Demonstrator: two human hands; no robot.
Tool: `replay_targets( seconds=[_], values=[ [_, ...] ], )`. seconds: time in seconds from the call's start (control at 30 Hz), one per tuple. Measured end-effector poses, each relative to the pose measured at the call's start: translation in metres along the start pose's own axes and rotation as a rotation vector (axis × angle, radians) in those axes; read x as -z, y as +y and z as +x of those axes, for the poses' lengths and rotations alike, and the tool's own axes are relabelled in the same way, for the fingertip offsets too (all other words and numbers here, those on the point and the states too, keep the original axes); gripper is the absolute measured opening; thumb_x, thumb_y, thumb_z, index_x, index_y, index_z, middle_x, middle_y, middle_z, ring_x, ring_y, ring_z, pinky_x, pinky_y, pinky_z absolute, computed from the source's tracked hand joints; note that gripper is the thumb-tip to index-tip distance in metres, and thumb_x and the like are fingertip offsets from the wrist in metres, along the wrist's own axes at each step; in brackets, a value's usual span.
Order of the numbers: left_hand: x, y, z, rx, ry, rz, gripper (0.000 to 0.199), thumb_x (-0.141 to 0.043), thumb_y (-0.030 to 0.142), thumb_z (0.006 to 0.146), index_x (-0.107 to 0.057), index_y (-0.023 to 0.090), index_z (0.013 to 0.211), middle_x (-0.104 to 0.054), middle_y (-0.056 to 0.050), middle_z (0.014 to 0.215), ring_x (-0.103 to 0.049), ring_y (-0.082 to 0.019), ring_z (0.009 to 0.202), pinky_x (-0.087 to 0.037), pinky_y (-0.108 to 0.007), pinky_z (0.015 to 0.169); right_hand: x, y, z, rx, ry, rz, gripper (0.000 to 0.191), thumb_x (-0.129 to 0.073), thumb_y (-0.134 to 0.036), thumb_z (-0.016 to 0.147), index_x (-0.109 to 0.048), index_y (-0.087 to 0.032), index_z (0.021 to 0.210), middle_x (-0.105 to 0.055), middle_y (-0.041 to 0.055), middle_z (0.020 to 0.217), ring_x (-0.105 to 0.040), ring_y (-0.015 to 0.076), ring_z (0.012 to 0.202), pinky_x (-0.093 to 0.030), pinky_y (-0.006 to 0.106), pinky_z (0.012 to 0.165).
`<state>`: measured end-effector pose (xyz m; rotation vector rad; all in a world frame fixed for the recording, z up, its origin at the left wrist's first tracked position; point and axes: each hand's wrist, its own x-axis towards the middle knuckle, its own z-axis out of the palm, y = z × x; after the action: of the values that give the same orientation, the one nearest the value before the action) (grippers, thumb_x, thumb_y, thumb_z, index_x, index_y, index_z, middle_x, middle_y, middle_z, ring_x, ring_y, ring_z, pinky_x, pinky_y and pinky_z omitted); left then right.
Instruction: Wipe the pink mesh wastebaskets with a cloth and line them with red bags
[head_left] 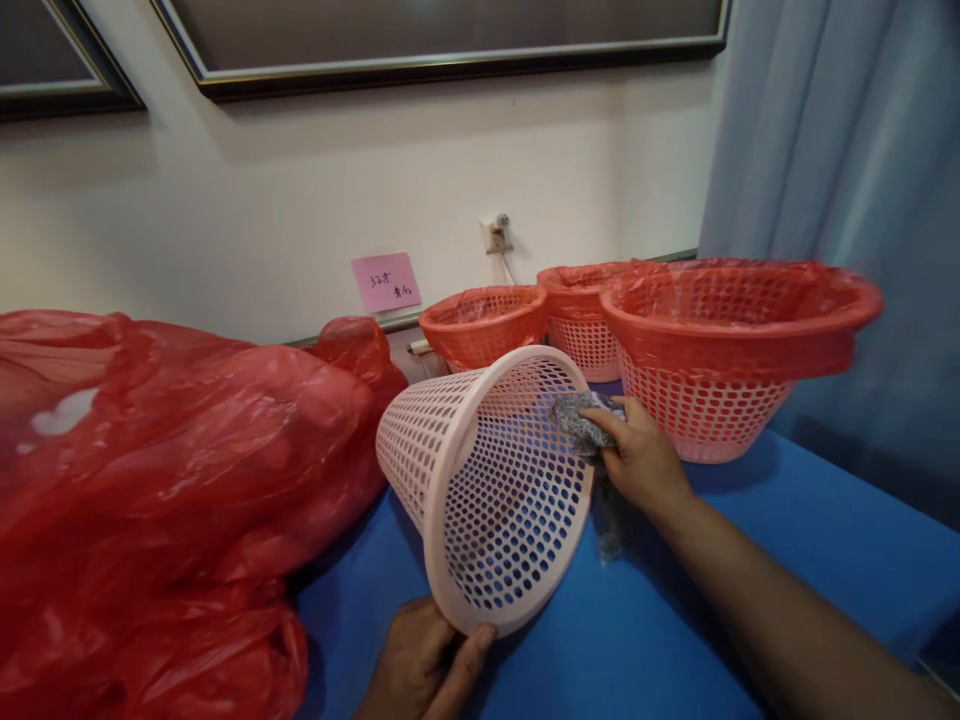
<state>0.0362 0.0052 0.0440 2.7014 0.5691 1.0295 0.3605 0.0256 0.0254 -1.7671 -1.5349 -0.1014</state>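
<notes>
A pale pink mesh basket (pixel 442 430) is tipped on its side over the blue table, its open mouth turned toward me and to the right. My left hand (pixel 427 655) grips its lower rim, thumb on the front. At the right side of the rim, my right hand (pixel 637 450) holds a crumpled grey cloth (pixel 581 418) against the basket. My fingers wrap over the cloth. Something clear and thin, too indistinct to name, hangs below the right hand.
Large red plastic bags (pixel 187 450) fill the left side. Behind stand three baskets lined with red plastic, the largest one (pixel 705 400) at the right. A pink note (pixel 386 282) and a socket (pixel 496 235) are on the wall; a blue curtain (pixel 817 150) hangs right.
</notes>
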Motion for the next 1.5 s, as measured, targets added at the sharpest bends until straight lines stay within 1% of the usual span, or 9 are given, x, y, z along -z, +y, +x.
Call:
replay_targets(
  seconds=[0.07,0.3,0.5,0.67,0.73,0.87,1.1,1.37,1.5],
  values=[
    [0.001,-0.001,0.000,-0.006,0.014,-0.016,0.024,-0.051,0.022,0.103,-0.064,0.021,0.083,-0.066,0.002,0.063,-0.063,-0.012,0.051,-0.047,-0.021,0.052,0.001,-0.002,0.000,-0.008,0.008,-0.035,0.056,-0.055,-0.006,0.085,-0.068,-0.027,0.136,-0.056,0.0130,0.134,-0.060,0.0281,0.118,-0.051,0.040,0.099],
    [0.004,-0.006,-0.004,0.064,0.066,0.017,0.032,-0.048,0.024,0.106,-0.056,0.021,0.075,-0.058,0.004,0.057,-0.057,-0.009,0.047,-0.043,-0.019,0.049,-0.007,-0.018,-0.016,-0.043,-0.476,0.021,0.045,-0.060,-0.009,0.078,-0.077,-0.025,0.116,-0.067,0.0062,0.104,-0.067,0.0214,0.092,-0.050,0.033,0.087],
    [0.004,-0.005,-0.001,0.034,0.086,0.054,0.032,-0.046,0.023,0.106,-0.051,0.022,0.075,-0.056,0.004,0.058,-0.055,-0.009,0.047,-0.041,-0.020,0.049,0.002,-0.015,0.015,-0.124,0.103,0.181,0.042,-0.059,-0.017,0.083,-0.074,-0.025,0.122,-0.068,0.0069,0.109,-0.066,0.0240,0.105,-0.051,0.037,0.098],
    [-0.002,-0.014,-0.007,0.019,0.107,0.043,0.028,-0.048,0.021,0.104,-0.051,0.022,0.076,-0.053,0.005,0.058,-0.052,-0.009,0.046,-0.038,-0.022,0.049,0.022,-0.067,0.050,0.010,0.358,0.580,0.034,-0.065,-0.027,0.083,-0.075,-0.022,0.115,-0.073,0.0083,0.115,-0.068,0.0258,0.111,-0.052,0.041,0.105],
    [-0.004,-0.019,-0.013,0.039,0.103,0.044,0.028,-0.048,0.021,0.104,-0.053,0.022,0.077,-0.055,0.004,0.059,-0.054,-0.010,0.049,-0.039,-0.023,0.051,0.022,-0.095,0.040,0.059,0.271,0.711,0.034,-0.067,-0.028,0.081,-0.075,-0.023,0.113,-0.074,0.0066,0.113,-0.068,0.0250,0.109,-0.053,0.041,0.103],
    [-0.003,-0.025,-0.021,0.025,0.117,-0.007,0.034,-0.042,0.033,0.109,-0.060,0.021,0.082,-0.063,0.001,0.065,-0.060,-0.014,0.056,-0.044,-0.026,0.056,0.005,-0.127,-0.016,0.323,-0.240,0.828,0.041,-0.067,-0.018,0.077,-0.076,-0.032,0.114,-0.070,0.0014,0.119,-0.068,0.0193,0.106,-0.055,0.033,0.096],
    [0.002,-0.016,-0.011,0.103,0.162,-0.095,0.043,-0.039,0.032,0.110,-0.055,0.021,0.072,-0.057,0.001,0.060,-0.050,-0.012,0.050,-0.040,-0.025,0.052,-0.014,-0.075,-0.049,0.431,-0.771,0.294,0.038,-0.066,-0.009,0.070,-0.077,-0.026,0.102,-0.066,0.0029,0.104,-0.065,0.0192,0.090,-0.051,0.029,0.078],
    [0.001,-0.015,-0.008,0.083,0.198,-0.074,0.042,-0.041,0.028,0.108,-0.048,0.022,0.067,-0.047,0.003,0.055,-0.043,-0.011,0.045,-0.033,-0.025,0.046,-0.004,-0.038,-0.010,-0.037,-0.230,-0.164,0.048,-0.049,-0.005,0.088,-0.069,-0.022,0.129,-0.062,0.0141,0.125,-0.065,0.0266,0.108,-0.050,0.037,0.093],
    [0.002,-0.010,-0.005,0.074,0.180,-0.070,0.043,-0.040,0.029,0.109,-0.048,0.022,0.067,-0.047,0.003,0.055,-0.043,-0.010,0.045,-0.033,-0.024,0.045,-0.014,-0.040,-0.017,-0.066,-0.358,0.015,0.043,-0.057,-0.009,0.083,-0.070,-0.020,0.123,-0.064,0.0126,0.121,-0.066,0.0256,0.105,-0.050,0.038,0.095]
  ],
)
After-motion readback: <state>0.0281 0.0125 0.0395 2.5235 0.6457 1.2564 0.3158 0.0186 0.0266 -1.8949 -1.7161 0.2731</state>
